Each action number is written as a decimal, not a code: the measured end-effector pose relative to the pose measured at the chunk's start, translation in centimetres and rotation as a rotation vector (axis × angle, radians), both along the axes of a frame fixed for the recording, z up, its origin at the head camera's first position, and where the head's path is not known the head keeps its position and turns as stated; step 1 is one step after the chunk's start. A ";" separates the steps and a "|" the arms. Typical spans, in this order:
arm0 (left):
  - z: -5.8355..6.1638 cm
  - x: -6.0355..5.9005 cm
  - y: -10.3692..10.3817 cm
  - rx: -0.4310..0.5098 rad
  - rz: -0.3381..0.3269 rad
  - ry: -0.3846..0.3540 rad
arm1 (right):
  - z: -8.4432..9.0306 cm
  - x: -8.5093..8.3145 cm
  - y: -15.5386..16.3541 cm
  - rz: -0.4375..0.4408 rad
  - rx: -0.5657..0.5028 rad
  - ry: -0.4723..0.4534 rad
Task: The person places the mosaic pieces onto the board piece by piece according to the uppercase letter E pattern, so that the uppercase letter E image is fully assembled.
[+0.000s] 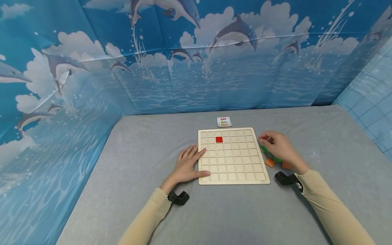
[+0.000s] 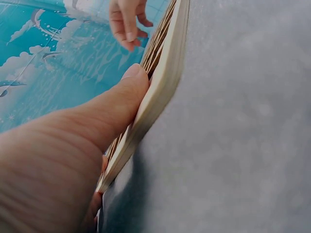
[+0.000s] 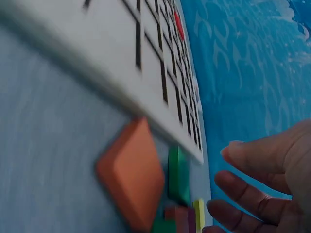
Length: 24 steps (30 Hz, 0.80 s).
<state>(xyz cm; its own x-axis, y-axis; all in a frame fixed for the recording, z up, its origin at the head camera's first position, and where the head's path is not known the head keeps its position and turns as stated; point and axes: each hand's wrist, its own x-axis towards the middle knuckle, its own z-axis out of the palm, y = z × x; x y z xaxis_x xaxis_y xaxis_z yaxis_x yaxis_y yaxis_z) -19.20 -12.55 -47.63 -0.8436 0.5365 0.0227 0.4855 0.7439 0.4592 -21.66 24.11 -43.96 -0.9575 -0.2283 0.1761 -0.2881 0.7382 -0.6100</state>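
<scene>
The grid board (image 1: pixel 237 154) lay with the left hand (image 1: pixel 187 166), fingers spread, resting on its left edge. The right hand (image 1: pixel 279 146), thumb and fingers parted, hovered near coloured tiles (image 1: pixel 270 162) at right; a red tile (image 1: pixel 218 139) occupied a far board cell, left of centre

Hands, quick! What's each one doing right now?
Left hand: open, resting on the board.
Right hand: open, near the tiles, holding nothing that shows.

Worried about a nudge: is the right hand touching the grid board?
Apart. The right wrist view shows a strip of blue backdrop between the right hand and the grid board.
</scene>
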 end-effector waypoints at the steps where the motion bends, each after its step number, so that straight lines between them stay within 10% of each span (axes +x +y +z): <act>1: 0.0 0.0 0.0 -0.002 0.000 -0.002 | -0.1 0.0 0.4 -0.006 0.014 -0.009; 24: 0.1 0.0 0.0 0.009 -0.004 0.002 | 0.0 0.0 4.0 -0.106 0.183 -0.195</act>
<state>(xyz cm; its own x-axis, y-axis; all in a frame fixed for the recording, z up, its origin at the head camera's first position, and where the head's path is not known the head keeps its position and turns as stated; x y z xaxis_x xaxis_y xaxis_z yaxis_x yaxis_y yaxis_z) -19.16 -12.57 -47.57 -0.8412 0.5400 0.0290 0.4896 0.7376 0.4650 -21.63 28.11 -44.01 -0.9895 -0.1360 -0.0488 -0.0937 0.8610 -0.4998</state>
